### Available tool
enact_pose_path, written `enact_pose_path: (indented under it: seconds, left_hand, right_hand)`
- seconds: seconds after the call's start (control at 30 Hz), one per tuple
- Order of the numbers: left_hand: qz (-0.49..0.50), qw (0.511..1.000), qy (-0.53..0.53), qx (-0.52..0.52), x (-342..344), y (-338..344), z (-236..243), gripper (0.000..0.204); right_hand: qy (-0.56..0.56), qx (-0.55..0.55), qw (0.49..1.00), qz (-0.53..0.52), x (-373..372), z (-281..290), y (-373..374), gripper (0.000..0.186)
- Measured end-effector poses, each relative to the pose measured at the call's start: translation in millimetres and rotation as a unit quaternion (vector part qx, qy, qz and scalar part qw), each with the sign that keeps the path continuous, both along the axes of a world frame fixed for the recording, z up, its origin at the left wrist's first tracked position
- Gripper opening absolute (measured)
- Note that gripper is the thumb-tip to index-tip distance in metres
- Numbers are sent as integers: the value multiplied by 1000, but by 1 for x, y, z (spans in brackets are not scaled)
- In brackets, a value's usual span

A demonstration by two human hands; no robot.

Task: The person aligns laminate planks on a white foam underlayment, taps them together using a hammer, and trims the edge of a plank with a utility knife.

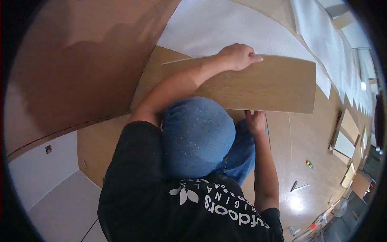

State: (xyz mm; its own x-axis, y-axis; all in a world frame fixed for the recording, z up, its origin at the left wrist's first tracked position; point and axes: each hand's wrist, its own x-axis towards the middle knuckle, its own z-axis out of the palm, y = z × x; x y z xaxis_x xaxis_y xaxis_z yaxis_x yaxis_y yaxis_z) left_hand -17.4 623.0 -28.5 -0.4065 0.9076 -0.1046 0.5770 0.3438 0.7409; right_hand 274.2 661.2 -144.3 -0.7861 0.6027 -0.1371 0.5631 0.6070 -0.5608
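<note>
A wide brown wood-look plank (278, 86) lies across the space in front of my bent knee, tilted slightly down to the right. My left hand (238, 56) reaches over it from the left, fingers curled round its far edge with the thumb pointing right. Below the near edge, my right hand (256, 121) holds the same plank from underneath, its fingertips partly hidden behind it. A thin pale strip shows along the plank's far left edge. My denim-covered knee (197, 137) hides part of its near left side.
White underlay sheeting (225, 24) spreads beyond the plank, with another white sheet (322, 40) at far right. A large reddish-brown panel (80, 60) rises at left. On the wood-look floor (278, 161) at right lie a small yellow-green object (309, 164), a dark-handled tool (294, 186) and board pieces (344, 145).
</note>
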Motion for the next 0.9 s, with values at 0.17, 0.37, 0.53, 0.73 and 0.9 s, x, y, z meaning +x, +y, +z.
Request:
enact_pose_path:
  seconds: [0.17,0.37,0.53,0.73,0.9]
  left_hand:
    - [12,998,-53,-9,-21,14,-35,62]
    - [99,979,-179,-24,-104,-29,-118,44]
    - [223,955,-173,-87,-140,-74,-137,43]
    - [206,972,-105,-35,-187,-51,-158,52]
    - [62,985,-125,-98,-169,10,-183,57]
  right_hand:
    - [143,184,965,124,-83,-108,21,39]
    - [-42,211,946,243,-170,-150,25,40]
    - [-106,158,940,284,-168,-144,32,42]
    - [-104,53,993,-1,-83,-92,101,33]
    - [-150,204,941,-226,35,-113,162,31]
